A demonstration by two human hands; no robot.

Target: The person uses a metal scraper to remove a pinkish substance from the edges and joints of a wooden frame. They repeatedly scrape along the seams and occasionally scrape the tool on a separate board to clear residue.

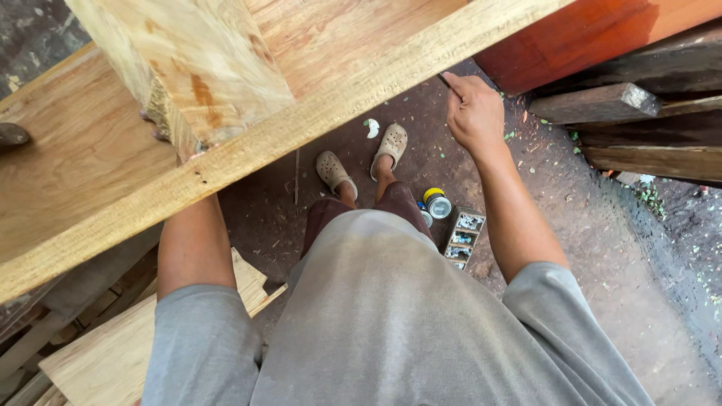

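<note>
A long pale plank (pixel 248 150) runs slantwise across the view, with a wider board (pixel 75 165) behind it. A thick pale wooden block (pixel 195 68) stands on the board. My left hand (pixel 156 134) reaches up behind the plank and is mostly hidden; only its fingertips show, wrapped on the block's lower left edge. My right hand (pixel 474 113) is closed on a thin dark pencil (pixel 444 80). The pencil's tip sits at the plank's near edge.
Below are my feet in beige clogs (pixel 361 158) on a dirt floor. Beside them stand a yellow-lidded can (pixel 436 203) and a small compartment box of hardware (pixel 462 237). A reddish board (pixel 594 34) and dark timbers (pixel 647 128) lie right; wood offcuts (pixel 105 353) lie lower left.
</note>
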